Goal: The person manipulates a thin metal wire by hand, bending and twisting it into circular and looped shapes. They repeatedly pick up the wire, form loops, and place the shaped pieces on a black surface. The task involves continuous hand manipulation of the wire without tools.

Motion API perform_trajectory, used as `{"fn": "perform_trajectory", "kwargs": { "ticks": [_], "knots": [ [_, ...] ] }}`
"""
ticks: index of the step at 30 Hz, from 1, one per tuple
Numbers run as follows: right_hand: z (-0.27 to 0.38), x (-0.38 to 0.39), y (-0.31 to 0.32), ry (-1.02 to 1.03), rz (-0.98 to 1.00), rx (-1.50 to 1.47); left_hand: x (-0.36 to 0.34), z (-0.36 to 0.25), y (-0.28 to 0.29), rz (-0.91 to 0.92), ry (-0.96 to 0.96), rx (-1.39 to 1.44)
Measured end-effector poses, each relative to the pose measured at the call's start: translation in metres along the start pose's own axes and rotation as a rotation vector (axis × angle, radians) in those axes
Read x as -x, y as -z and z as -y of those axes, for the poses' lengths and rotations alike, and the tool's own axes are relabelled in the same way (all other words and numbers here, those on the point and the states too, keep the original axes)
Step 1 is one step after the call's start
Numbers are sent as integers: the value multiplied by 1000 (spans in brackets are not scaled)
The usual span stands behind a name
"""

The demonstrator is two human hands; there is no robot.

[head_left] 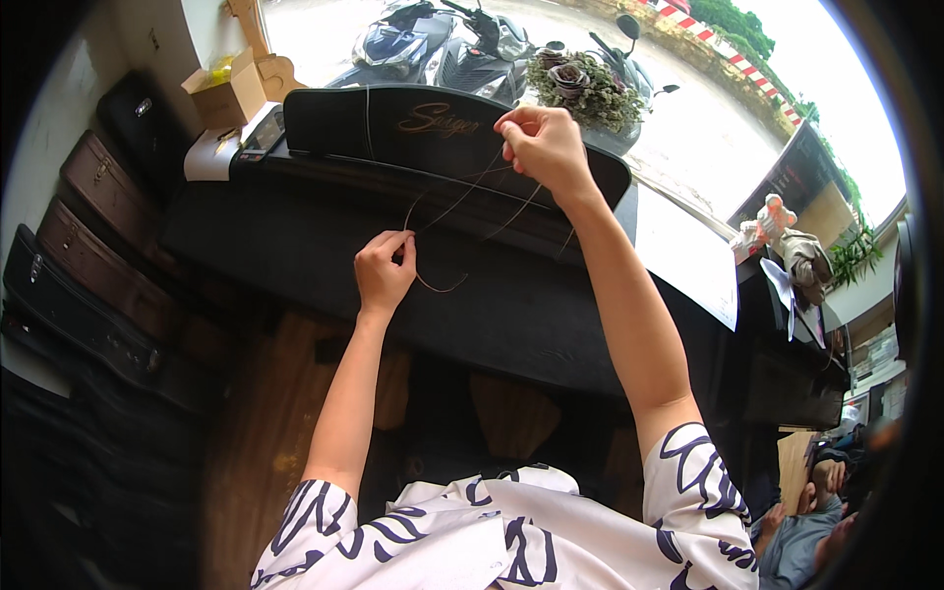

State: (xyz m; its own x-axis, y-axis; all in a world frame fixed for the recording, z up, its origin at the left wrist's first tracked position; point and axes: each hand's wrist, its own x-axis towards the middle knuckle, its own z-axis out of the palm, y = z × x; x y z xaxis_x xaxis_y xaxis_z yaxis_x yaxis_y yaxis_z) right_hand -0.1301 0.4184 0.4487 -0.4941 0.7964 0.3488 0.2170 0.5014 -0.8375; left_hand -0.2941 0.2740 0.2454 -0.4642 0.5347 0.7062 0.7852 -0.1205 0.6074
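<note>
My left hand (384, 270) is over the black desk (265, 231), thumb and fingers pinched on a thin string (447, 211) whose loose end curls down to the right. My right hand (546, 152) is higher and further right, in front of the upright black board (334, 123) with gold lettering, its fingers also pinched on thin string. Several fine strands hang and slant between and below my hands; whether they are one string or more I cannot tell.
Stacked instrument cases (103, 231) stand left; a cardboard box (221, 98) is behind. Dried flowers (580, 88) sit beyond the board. A white sheet (688, 275) and figurines (772, 221) are right. Scooters (433, 49) stand outside. Another person (806, 536) is at lower right.
</note>
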Motion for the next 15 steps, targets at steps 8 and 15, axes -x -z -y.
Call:
{"fn": "perform_trajectory", "kwargs": {
  "ticks": [8, 15],
  "knots": [
    [11, -53, -7, 128, 29, 207, -1, 3, -1, -35, -33, 13],
    [-4, -94, -15, -14, 180, 390, -1, 6, 3, -64, -39, 5]
  ]
}}
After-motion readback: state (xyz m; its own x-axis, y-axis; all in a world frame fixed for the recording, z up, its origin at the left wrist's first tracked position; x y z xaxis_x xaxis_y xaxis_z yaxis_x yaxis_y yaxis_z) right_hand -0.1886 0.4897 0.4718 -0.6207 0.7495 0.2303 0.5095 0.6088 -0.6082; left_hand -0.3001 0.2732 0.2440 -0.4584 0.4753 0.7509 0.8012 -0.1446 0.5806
